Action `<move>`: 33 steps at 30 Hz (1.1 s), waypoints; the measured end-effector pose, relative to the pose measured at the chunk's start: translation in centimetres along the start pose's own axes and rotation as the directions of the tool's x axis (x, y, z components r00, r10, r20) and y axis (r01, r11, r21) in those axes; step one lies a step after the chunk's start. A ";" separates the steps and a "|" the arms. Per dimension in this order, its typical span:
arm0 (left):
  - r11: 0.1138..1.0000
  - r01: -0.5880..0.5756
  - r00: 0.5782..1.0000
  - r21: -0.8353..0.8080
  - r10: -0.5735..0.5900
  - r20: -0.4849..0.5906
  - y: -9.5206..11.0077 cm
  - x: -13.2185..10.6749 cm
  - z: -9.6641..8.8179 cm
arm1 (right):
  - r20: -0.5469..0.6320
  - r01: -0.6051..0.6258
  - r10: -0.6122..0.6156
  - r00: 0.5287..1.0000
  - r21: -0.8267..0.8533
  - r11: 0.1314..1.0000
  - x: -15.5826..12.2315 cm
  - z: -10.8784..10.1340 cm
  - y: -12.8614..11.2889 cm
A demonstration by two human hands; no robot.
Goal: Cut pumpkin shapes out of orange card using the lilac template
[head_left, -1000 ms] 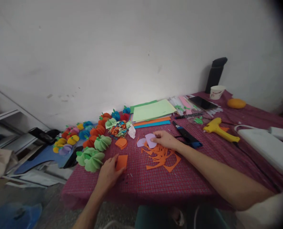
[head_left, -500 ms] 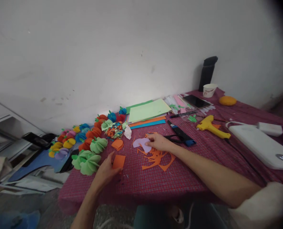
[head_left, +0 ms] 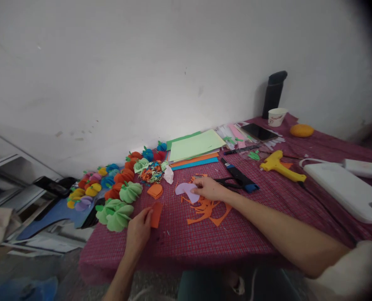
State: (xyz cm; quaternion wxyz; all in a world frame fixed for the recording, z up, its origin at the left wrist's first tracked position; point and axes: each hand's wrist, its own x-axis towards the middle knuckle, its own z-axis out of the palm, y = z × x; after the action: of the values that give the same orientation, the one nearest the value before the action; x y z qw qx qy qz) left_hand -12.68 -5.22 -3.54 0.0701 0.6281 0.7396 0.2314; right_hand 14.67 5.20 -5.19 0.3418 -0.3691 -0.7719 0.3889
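My left hand (head_left: 138,230) pinches the left edge of a small orange paper piece (head_left: 156,215) near the table's front edge. Fingers of my right hand (head_left: 209,188) are closed on the right side of a lilac paper cutout (head_left: 182,189) with a curved outline. Below that cutout and hand lie orange paper scraps (head_left: 204,211), strips and offcuts in a loose heap. A small stack of rounded orange paper pieces (head_left: 155,191) sits just behind the left hand. Black-handled scissors (head_left: 229,183) lie beyond my right hand, partly hidden by it.
Folded paper pumpkins (head_left: 131,191) in several colours crowd the left side. Coloured sheets (head_left: 195,146) are stacked against the wall. To the right are a yellow glue gun (head_left: 276,163), a white power bank (head_left: 345,190), a phone (head_left: 259,131), a paper cup (head_left: 276,118) and a dark bottle (head_left: 273,94).
My left fingers have closed on the orange paper piece, which now tilts up at its left edge. My right hand keeps its place with the lilac cutout.
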 end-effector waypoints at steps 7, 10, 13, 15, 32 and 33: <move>0.901 -0.106 0.988 -0.422 0.047 -0.148 3.9 -0.8 0.6 | 0.095 0.111 -0.124 0.988 0.132 0.985 -0.5 0.2 -1.8; 0.836 -0.115 0.990 -0.537 0.053 -0.130 5.9 -1.0 1.5 | 0.133 0.107 -0.156 0.979 0.314 0.943 -0.8 0.8 -2.8; 0.724 -0.058 0.998 -0.687 0.039 -0.043 7.3 -1.4 2.3 | 0.152 0.008 -0.085 0.985 0.449 0.893 -0.9 1.0 -3.1; 0.649 -0.052 0.999 -0.759 0.040 -0.035 7.9 -1.7 2.4 | 0.121 -0.032 -0.032 0.992 0.491 0.871 -0.8 0.9 -3.0; 0.535 -0.058 0.998 -0.843 0.019 -0.057 7.9 -2.1 1.9 | 0.132 -0.162 0.096 0.987 0.726 0.668 -0.8 0.1 -3.4; 0.533 -0.058 0.998 -0.844 0.025 -0.053 7.9 -2.1 1.9 | 0.138 -0.168 0.097 0.986 0.727 0.666 -0.8 0.1 -3.4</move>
State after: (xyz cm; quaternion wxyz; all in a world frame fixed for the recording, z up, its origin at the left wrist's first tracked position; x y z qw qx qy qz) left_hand -4.47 -5.97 -2.22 0.3464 0.5295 0.5219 0.5721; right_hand 13.95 3.04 -2.58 0.3978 -0.2381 -0.5355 0.7059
